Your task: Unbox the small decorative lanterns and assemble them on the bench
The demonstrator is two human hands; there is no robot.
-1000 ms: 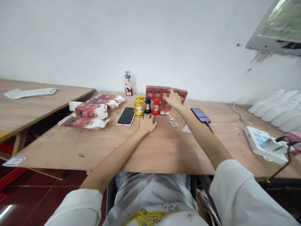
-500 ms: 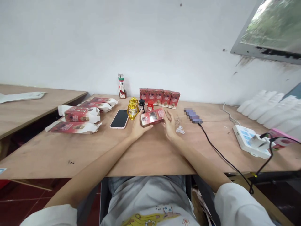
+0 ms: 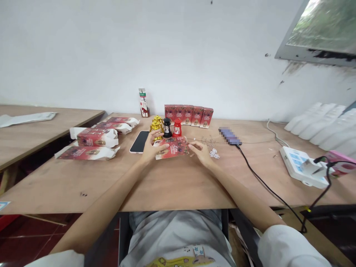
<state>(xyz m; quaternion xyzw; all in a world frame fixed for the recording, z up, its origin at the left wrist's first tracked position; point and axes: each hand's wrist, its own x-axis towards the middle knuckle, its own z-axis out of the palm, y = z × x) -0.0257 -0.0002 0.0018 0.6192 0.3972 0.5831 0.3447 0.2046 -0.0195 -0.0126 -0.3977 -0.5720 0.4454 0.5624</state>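
Above the middle of the table I hold a red printed carton (image 3: 176,147), its wide lettered face turned up towards me. My left hand (image 3: 151,149) grips its left end, thumb on the printed face. At the right end, the thumb and fingers of my right hand (image 3: 200,152) pinch the carton's edge. Just behind it stand a red mini lantern (image 3: 177,128), a black mini lantern (image 3: 167,128) and gold mini lanterns (image 3: 156,126). Small metal wire pieces (image 3: 208,141) and white tags (image 3: 214,153) lie beyond my right hand.
Several red cartons (image 3: 188,115) stand in a row by the wall. Unfolded cartons (image 3: 86,152) lie at left, near a phone (image 3: 138,142). On the right are a cabled phone (image 3: 229,136), a power strip (image 3: 303,170) and white stacked pieces (image 3: 319,120). A bottle (image 3: 144,104) stands behind.
The carton has turned and come down slightly to the left, so its wide printed face shows. My left hand has moved left along with it; my right fingers now pinch its right end.
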